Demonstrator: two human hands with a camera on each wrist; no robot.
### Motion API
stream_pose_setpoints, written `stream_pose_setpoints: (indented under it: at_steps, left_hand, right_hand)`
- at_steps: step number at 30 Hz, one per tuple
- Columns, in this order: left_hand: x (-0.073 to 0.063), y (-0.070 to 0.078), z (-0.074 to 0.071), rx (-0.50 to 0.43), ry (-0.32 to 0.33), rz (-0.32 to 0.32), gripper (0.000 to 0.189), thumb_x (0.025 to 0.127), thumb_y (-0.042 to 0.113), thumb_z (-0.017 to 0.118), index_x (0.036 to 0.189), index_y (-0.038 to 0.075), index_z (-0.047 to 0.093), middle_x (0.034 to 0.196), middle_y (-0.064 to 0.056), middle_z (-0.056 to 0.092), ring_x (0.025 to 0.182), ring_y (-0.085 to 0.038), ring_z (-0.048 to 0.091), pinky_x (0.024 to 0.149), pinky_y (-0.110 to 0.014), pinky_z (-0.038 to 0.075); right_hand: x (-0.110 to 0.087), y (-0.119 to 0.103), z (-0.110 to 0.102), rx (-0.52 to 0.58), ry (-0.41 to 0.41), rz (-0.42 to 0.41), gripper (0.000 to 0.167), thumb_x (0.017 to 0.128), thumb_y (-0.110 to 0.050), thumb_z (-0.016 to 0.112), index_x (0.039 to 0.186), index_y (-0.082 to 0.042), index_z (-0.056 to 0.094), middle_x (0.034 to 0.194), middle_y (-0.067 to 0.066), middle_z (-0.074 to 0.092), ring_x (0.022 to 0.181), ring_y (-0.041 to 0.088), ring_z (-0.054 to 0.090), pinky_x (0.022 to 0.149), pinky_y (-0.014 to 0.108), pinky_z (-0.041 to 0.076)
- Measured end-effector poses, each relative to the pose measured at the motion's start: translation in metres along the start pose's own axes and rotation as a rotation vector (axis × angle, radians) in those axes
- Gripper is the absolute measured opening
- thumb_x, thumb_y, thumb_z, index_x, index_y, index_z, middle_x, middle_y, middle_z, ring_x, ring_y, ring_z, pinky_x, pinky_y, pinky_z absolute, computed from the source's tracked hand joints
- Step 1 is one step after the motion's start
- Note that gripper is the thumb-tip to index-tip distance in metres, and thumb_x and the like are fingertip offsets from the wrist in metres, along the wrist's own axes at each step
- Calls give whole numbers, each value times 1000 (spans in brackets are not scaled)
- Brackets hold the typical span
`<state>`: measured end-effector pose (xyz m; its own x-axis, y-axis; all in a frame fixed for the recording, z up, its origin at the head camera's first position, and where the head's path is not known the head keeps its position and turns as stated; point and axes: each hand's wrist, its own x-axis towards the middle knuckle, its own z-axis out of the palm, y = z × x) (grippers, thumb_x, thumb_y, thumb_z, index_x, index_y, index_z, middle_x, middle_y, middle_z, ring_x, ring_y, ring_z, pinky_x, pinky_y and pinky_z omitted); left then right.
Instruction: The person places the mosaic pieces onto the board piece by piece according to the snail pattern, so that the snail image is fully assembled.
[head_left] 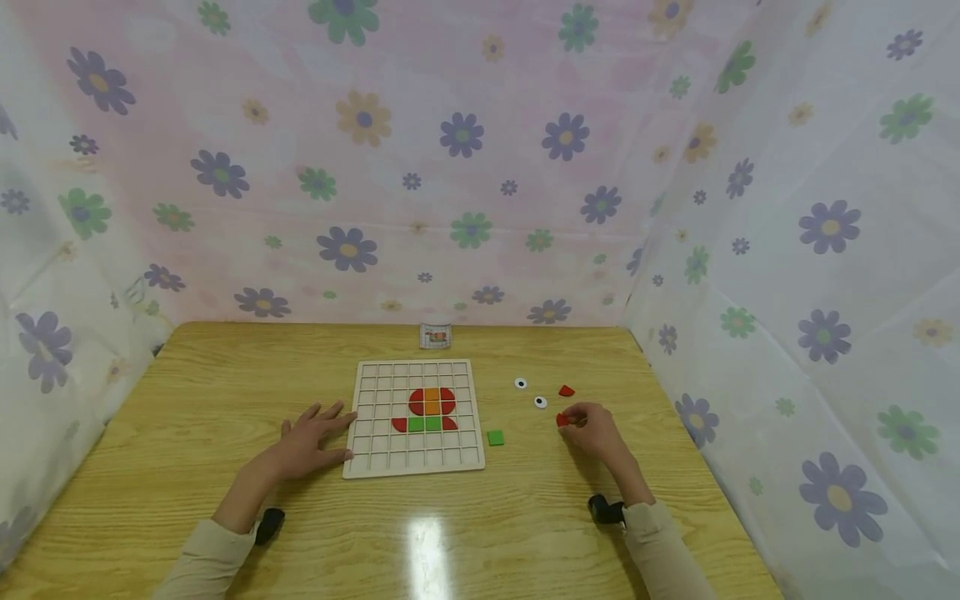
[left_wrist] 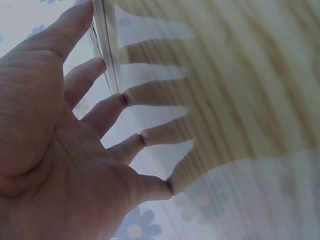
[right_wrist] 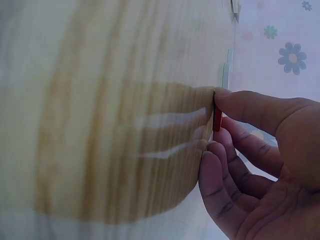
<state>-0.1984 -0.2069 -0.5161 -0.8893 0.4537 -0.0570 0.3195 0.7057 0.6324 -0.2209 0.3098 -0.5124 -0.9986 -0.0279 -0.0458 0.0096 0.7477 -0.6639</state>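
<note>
A wooden grid board lies on the table with red, orange and green tiles set in its squares. My left hand is spread flat on the table, its thumb and fingertips at the board's left edge; the left wrist view shows the fingers straight and apart. To the right of the board, my right hand pinches a small red tile between thumb and fingers. In the right wrist view the red tile shows edge-on, at the tabletop, and its outline is mostly hidden.
A green square tile lies just right of the board. Two eye pieces and another red rounded tile lie beyond the right hand. Behind the board is a small picture card. Flowered cloth walls the table's back and sides.
</note>
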Motion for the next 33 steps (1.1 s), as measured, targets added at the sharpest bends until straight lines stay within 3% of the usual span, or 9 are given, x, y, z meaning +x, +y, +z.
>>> stream_pose_setpoints:
  at_steps: [5, 11, 16, 21, 27, 33]
  left_hand:
    - [0, 0, 0, 6, 6, 4, 70, 94, 38, 73, 151, 5, 49, 160, -30, 31, 144, -65, 13, 96, -91, 3]
    - [0, 0, 0, 8, 9, 10, 70, 94, 39, 73, 151, 5, 49, 160, -30, 32, 144, -66, 14, 95, -92, 4]
    - [-2, -1, 1, -3, 15, 21, 69, 94, 37, 73, 150, 4, 50, 159, -31, 32, 143, -67, 15, 94, -92, 3]
    - [-3, -2, 1, -10, 12, 17, 69, 94, 37, 73, 150, 4, 50, 159, -31, 32, 143, -66, 14, 94, -92, 3]
    - [-1, 0, 0, -3, 0, -7, 71, 94, 42, 72, 151, 7, 49, 160, -29, 31, 144, -65, 14, 96, -91, 4]
    - [0, 0, 0, 17, 12, 3, 70, 94, 40, 72, 151, 6, 50, 159, -30, 32, 144, -65, 15, 94, -92, 6]
  right_hand:
    - [1, -6, 2, -16, -5, -19, 26, 88, -3, 76, 111, 7, 71, 99, 17, 71, 89, 29, 66, 73, 40, 56]
    - [0, -30, 16, -8, -21, -107, 28, 86, -2, 79, 112, 6, 71, 105, 17, 71, 85, 24, 62, 75, 37, 52]
    - [0, -51, 39, -9, -154, -228, 31, 87, -7, 80, 115, 1, 71, 112, 11, 70, 91, 20, 61, 79, 33, 52]
    - [0, -64, 60, -42, -253, -297, 30, 85, -14, 84, 113, -5, 74, 108, 5, 70, 89, 15, 55, 78, 29, 49]
    - [0, -74, 67, -44, -265, -309, 16, 87, -11, 80, 102, -6, 74, 95, 3, 67, 79, 13, 53, 70, 28, 47]
    - [4, -80, 70, -54, -224, -282, 12, 88, -9, 76, 98, -3, 72, 88, 2, 66, 77, 12, 57, 70, 29, 51]
